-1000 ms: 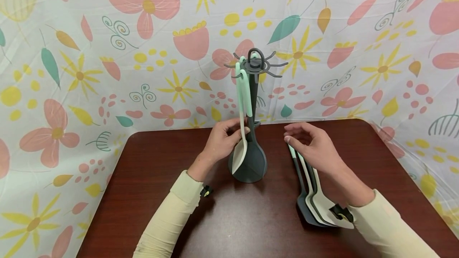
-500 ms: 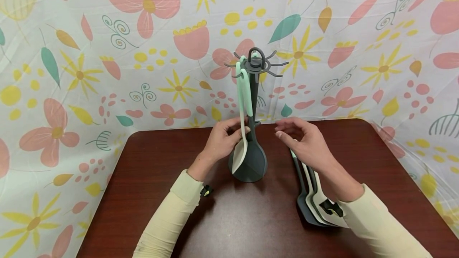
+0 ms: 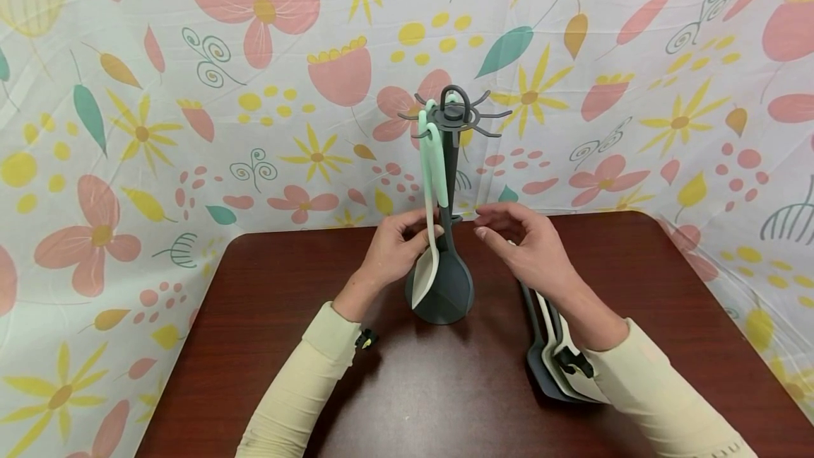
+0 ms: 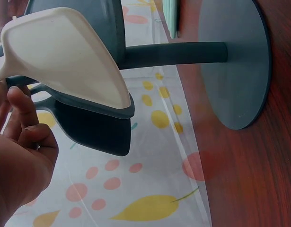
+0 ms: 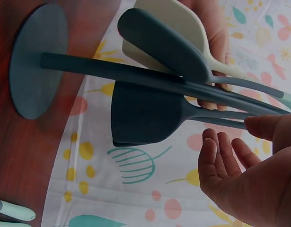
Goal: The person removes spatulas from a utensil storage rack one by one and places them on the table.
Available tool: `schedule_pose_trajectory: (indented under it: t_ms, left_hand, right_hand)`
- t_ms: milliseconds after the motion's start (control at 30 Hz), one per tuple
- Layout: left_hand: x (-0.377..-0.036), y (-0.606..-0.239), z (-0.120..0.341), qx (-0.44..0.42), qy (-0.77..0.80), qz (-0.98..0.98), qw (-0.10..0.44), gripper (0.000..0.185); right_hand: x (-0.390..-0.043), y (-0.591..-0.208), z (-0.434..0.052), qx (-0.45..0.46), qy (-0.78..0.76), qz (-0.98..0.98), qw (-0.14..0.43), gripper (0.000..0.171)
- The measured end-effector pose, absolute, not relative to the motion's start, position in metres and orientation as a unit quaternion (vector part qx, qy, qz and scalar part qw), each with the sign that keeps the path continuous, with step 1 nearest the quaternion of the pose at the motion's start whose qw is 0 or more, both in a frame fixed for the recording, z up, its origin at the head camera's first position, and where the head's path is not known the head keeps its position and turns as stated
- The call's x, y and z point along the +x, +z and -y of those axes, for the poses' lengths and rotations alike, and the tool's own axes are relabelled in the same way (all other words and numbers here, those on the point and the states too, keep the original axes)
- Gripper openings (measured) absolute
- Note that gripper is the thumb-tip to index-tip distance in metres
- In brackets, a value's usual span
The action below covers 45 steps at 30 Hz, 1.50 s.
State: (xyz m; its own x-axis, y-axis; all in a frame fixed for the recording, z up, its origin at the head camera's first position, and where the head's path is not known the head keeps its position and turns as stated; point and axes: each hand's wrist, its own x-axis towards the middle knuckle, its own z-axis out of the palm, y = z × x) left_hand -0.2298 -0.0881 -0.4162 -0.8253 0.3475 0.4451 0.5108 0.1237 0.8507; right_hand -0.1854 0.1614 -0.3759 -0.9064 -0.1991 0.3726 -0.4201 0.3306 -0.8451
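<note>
So the left hand (image 3: 396, 246) comes in with thumb and fingers curled around the neck of a cream utensil (image 3: 425, 280), its slanted head hanging just below them. The right hand (image 3: 537, 249) is near the rack's (image 3: 451, 168) other side, thumb apart, fingers loosely bent, holding nothing. That rack stands upright between both sets of fingers, smooth mint handles (image 3: 439, 168) hooked above them. The right wrist cam shows a broad dark utensil head (image 5: 145, 113) that the head cam mostly hides; the left one gets the flat round base (image 4: 240, 94). Below the right fingers, stacked utensils (image 3: 539, 373) lie on the glossy reddish-brown desk (image 3: 407, 401).
</note>
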Motion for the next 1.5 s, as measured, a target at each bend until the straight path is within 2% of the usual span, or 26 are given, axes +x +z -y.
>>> schedule_pose_trajectory:
  t_ms: [1100,1500]
  left_hand:
    - [-0.231,-0.417,0.09,-0.291,-0.591,0.75,0.068,0.028]
    - [-0.231,-0.417,0.09,-0.295,-0.594,0.745,0.066,0.027]
  right_hand:
    - [-0.2,-0.36,-0.127,0.242,0.608,0.746,0.123,0.034]
    - [-0.203,-0.359,-0.121,0.238,0.597,0.755,0.126,0.031]
